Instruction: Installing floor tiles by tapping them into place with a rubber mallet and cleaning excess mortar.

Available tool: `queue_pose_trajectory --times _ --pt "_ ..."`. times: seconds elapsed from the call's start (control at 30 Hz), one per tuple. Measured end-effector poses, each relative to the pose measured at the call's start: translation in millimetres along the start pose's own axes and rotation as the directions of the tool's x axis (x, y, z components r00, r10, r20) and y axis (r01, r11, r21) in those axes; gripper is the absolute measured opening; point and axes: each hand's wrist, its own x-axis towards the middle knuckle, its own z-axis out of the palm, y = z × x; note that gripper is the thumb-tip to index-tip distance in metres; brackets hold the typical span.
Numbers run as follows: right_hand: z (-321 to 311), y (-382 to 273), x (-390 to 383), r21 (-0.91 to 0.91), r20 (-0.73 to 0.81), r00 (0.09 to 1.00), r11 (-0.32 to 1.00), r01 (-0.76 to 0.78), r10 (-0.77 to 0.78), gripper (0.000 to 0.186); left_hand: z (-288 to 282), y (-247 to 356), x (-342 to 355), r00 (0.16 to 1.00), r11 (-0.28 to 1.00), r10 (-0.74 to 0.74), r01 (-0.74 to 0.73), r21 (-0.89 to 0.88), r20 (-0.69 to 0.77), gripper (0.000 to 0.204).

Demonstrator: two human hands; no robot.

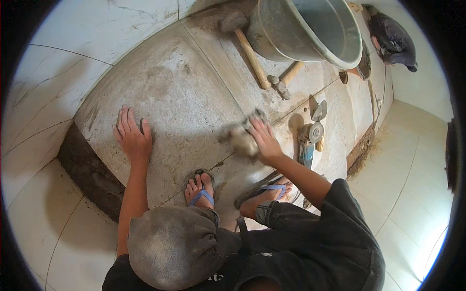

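Observation:
My left hand (132, 138) is pressed flat on a large grey dusty floor tile (165, 92), its fingers stretched out. To the right of it, my right hand (264, 138) presses a dirty beige-grey rag (242, 140) against the floor close to a tile joint. Motion smears the rag, so its exact outline is unclear. An angle grinder (307, 145) with a blue body and a round disc lies just right of my right hand. Beyond its disc is a small trowel (320, 112).
A large grey bucket (286, 31) stands at the far side. A mallet (250, 53) lies beside it, and another wooden handle (292, 72) shows near small lumps. Dark bare soil (90, 169) borders the tile at left. A black bag-like bundle (393, 41) is far right.

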Motion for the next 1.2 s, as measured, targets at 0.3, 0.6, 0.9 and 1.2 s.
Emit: queue_pose_trajectory --times 0.3,0.6,0.9,1.2 --pt "-70 -6 280 -0.174 -0.396 0.898 0.976 0.131 -0.191 0.072 10 10 7 0.999 0.999 0.031 -0.030 -0.031 0.011 0.055" --pt "8 6 -2 -0.287 0.169 0.949 0.908 0.306 -0.267 0.089 6 -5 2 0.998 0.997 0.063 -0.064 -0.050 -0.015 0.052" --pt "13 -18 66 -0.007 -0.464 0.835 0.942 -0.337 0.295 0.088 14 10 3 0.996 0.995 0.081 -0.083 -0.061 -0.032 0.052" --pt "30 -98 174 -0.089 -0.149 0.877 0.889 0.449 -0.457 0.071 -13 -38 -33 0.991 0.865 -0.078 0.014 -0.502 -0.108 0.044"
